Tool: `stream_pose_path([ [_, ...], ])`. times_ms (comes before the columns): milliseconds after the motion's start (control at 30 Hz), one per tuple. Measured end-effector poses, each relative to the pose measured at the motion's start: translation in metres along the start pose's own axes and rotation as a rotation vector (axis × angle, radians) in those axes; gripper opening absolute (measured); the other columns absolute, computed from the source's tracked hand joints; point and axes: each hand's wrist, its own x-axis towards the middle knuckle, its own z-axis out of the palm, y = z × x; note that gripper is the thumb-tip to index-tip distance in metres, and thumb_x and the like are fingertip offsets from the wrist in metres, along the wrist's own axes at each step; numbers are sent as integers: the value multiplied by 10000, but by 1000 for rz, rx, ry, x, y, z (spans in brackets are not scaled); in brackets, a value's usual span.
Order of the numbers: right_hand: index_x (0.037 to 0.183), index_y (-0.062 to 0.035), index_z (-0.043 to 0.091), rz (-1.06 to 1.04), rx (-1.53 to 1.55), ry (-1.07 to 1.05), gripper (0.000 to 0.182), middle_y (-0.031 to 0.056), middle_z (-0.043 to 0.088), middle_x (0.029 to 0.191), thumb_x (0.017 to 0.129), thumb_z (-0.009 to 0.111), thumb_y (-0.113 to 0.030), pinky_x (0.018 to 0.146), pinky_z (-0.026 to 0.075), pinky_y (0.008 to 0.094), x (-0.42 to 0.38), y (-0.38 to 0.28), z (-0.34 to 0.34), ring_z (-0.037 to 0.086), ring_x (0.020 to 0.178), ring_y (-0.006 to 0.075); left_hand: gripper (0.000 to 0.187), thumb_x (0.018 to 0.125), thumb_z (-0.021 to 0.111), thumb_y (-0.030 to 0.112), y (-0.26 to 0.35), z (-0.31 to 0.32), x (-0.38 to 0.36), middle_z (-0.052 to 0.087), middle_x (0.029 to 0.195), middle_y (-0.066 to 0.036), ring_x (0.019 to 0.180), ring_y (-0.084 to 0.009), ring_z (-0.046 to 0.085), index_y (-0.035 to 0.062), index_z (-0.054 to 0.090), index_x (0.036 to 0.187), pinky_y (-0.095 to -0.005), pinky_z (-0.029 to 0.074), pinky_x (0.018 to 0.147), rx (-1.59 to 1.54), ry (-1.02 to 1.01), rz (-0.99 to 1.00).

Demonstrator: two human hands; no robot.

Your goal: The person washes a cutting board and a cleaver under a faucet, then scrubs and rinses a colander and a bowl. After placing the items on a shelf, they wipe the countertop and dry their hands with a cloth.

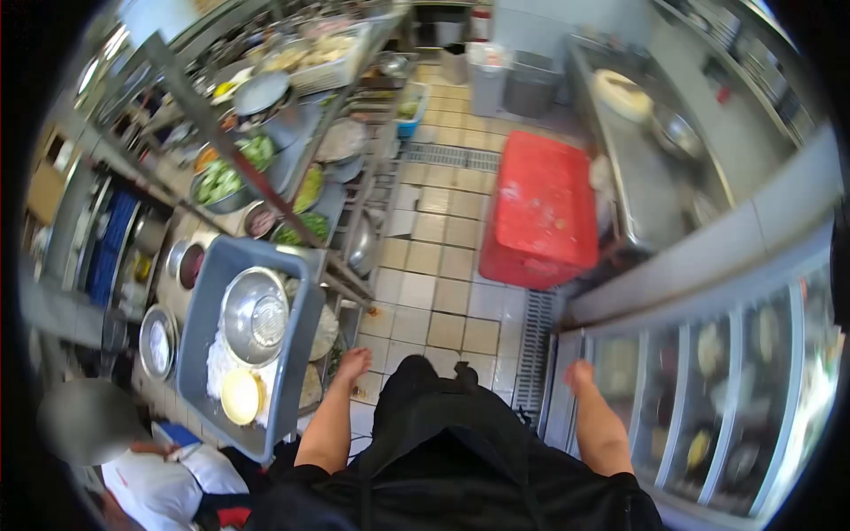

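My left hand [356, 364] hangs at my side with its fingers curled in, and no held object shows. Nearest to it is a grey-blue plastic tub [297, 354] on the left, which contains a metal bowl [257, 316], a yellow bowl [242, 396] and some white stuff. On the other side, my right hand [580, 375] is also loosely closed with nothing visible in it. It hangs beside the glass-doored fridge [677, 389], near the fridge's front edge.
A red lidded bin [542, 203] stands ahead on the right of the tiled floor [429, 257]. Prep shelves carry a bowl of cut greens [221, 186] at left. A steel counter [651, 208] runs along the right. A person in white [177, 482] is at lower left.
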Motion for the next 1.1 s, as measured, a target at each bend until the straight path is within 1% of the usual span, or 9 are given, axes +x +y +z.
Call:
stream_pose_path([
  [133, 1007, -112, 499, -136, 31, -200, 116, 37, 564, 765, 926, 478, -192, 445, 437, 259, 26, -186, 118, 539, 548, 144, 240, 859, 612, 251, 55, 17, 8, 637, 880, -11, 763, -101, 574, 86, 630, 1032, -250, 446, 643, -30, 53, 50],
  [233, 1004, -99, 521, -269, -26, -270, 145, 51, 603, 855, 924, 527, -220, 468, 436, 254, 49, -242, 189, 551, 575, 130, 239, 858, 605, 251, 104, 31, 20, 637, 925, -7, 820, -116, 581, 97, 629, 1039, -252, 452, 696, -4, 50, 73],
  [333, 946, -68, 540, -624, -251, -430, 138, 63, 585, 722, 917, 544, -203, 425, 422, 261, 110, -219, 217, 529, 497, 134, 209, 862, 598, 228, 154, 50, 53, 636, 899, -15, 791, -113, 577, 81, 644, 1004, -248, 451, 702, 40, 10, 185],
  [367, 851, -49, 523, -600, -195, -442, 190, 42, 565, 675, 921, 536, -225, 436, 430, 250, 96, -214, 221, 505, 495, 115, 203, 870, 591, 219, 172, 56, 71, 636, 898, -19, 793, -111, 575, 73, 648, 999, -251, 454, 712, 53, -28, 228],
  [433, 850, -59, 528, -244, -116, -287, 136, 54, 507, 616, 893, 513, -188, 394, 428, 313, 99, -175, 208, 498, 471, 160, 205, 879, 589, 216, 223, 73, 93, 637, 899, -20, 792, -107, 573, 63, 648, 1002, -257, 458, 717, 68, -68, 292],
  [467, 895, -64, 547, 170, -65, -283, 105, 58, 496, 617, 848, 464, -107, 401, 450, 352, 91, -160, 196, 504, 463, 197, 207, 889, 587, 213, 246, 82, 99, 638, 900, -22, 791, -104, 571, 53, 649, 1004, -264, 463, 722, 96, -120, 336],
  [600, 897, -55, 553, 135, -138, -135, 116, 64, 511, 629, 847, 471, -120, 425, 453, 362, 114, -157, 215, 516, 491, 211, 253, 899, 599, 229, 323, 107, 167, 630, 888, -16, 788, -98, 562, 37, 625, 1061, -264, 463, 719, 196, -194, 632],
  [833, 902, -34, 566, 145, -361, 177, 151, 78, 545, 657, 846, 488, -150, 482, 462, 386, 68, -106, 213, 544, 556, 246, 270, 871, 614, 245, 429, 123, 214, 622, 851, -16, 729, -91, 550, 37, 642, 1041, -248, 441, 641, 62, -236, 296],
  [1100, 908, -9, 581, -116, -540, 468, 200, 94, 584, 689, 845, 508, -184, 547, 471, 413, 152, -175, 267, 577, 630, 285, 238, 857, 619, 269, 430, 99, 312, 620, 789, -10, 678, -78, 531, 54, 654, 951, -234, 428, 598, 142, -56, 132],
])
